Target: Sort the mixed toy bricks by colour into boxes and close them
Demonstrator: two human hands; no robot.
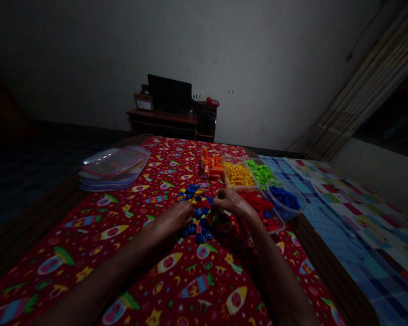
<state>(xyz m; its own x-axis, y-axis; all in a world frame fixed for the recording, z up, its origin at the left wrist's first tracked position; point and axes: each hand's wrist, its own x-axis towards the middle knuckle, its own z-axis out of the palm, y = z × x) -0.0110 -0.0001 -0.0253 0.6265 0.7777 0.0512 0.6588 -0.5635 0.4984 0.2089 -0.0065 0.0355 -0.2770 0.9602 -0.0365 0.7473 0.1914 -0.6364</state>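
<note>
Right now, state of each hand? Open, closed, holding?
Left hand: curled over the loose plastic bricks; cannot tell if holding one.
Right hand: partly closed at the bricks; holding cannot be told.

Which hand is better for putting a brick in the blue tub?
Right, probably: the right hand is nearer the tub of blue bricks; the left hand has the loose bricks between.

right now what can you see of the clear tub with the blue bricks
The clear plastic tub is a shallow, round-cornered box with a thin rim and no lid on. Dark blue plastic bricks lie heaped loosely inside it. It sits at the right end of the row of containers, at the edge of the red rocket-print cloth, and its side appears to touch the tray of red bricks.
</note>
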